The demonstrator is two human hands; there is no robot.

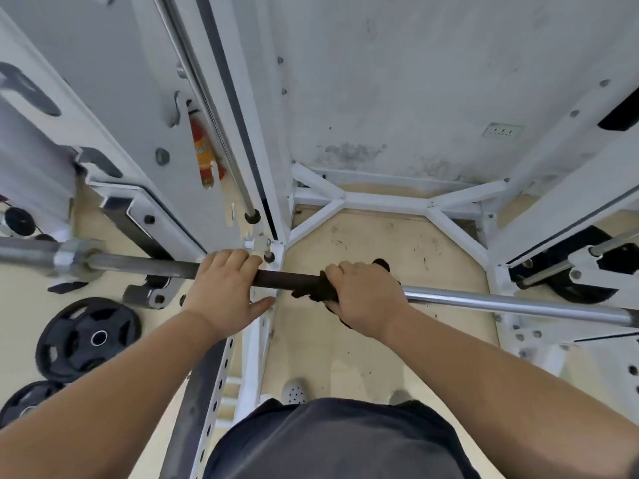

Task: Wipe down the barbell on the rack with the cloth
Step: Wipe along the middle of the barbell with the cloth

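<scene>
A long steel barbell (501, 300) lies across the white rack (460, 233), running from the left edge to the right edge of the view. Its middle stretch looks dark. My left hand (223, 292) grips the bar from above, fingers curled over it and thumb below. My right hand (366, 295) grips a dark cloth (311, 288) wrapped round the bar a little to the right. Cloth edges stick out left of and above that hand. The bar between my two hands is bare.
Black weight plates (86, 338) lie on the floor at the lower left. White rack uprights with holes (214, 402) stand beside my left forearm. A red fire extinguisher (204, 153) hangs behind the frame. The wall is close ahead.
</scene>
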